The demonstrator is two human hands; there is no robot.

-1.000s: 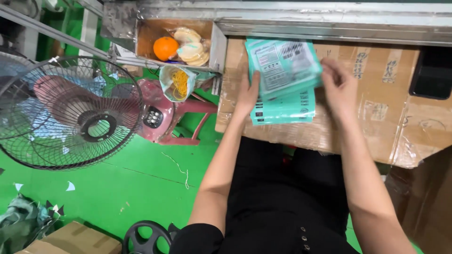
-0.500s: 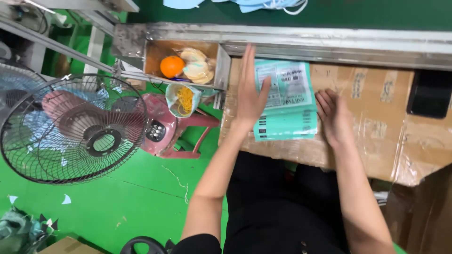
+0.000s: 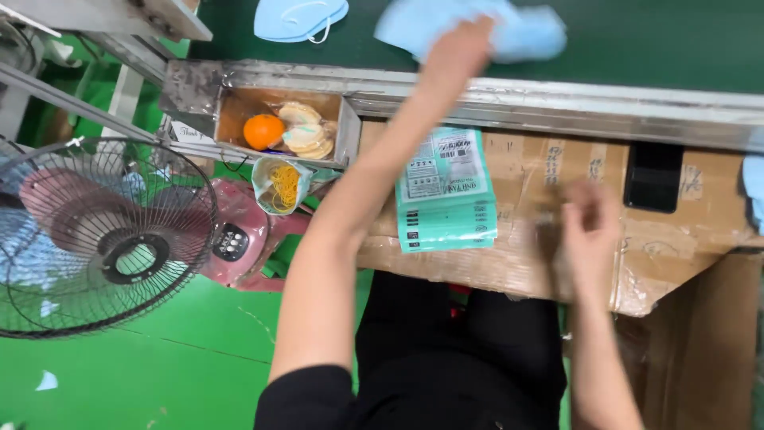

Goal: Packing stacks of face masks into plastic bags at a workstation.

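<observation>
Head view, one person at a packing bench. The left hand [image 3: 455,49] reaches out over the dark green belt [image 3: 637,48] and closes on a soft pale blue face mask [image 3: 509,30]; the fingers seem curled into the fabric, though motion blur hides how firmly they pinch it. Just to the left of this grip, apart from it, a second blue mask [image 3: 301,17] lies flat on the belt. Nearer the body than the grip, past the metal rail [image 3: 557,99], a stack of teal printed pouches [image 3: 446,191] rests on the cardboard-covered bench [image 3: 525,255], directly below the reaching forearm. The right hand [image 3: 590,231] hovers over that cardboard to the right of the pouches, holding nothing; it is blurred, and whether its fingers are spread or closed cannot be told. Beyond it lies a black phone [image 3: 652,177]. Far left of the grip stand a small tray with an orange [image 3: 263,131], a bag of rubber bands [image 3: 282,183] and a floor fan [image 3: 99,239]. A clean lift likely calls for gathering the whole mask, loops included, before drawing it across the rail.
</observation>
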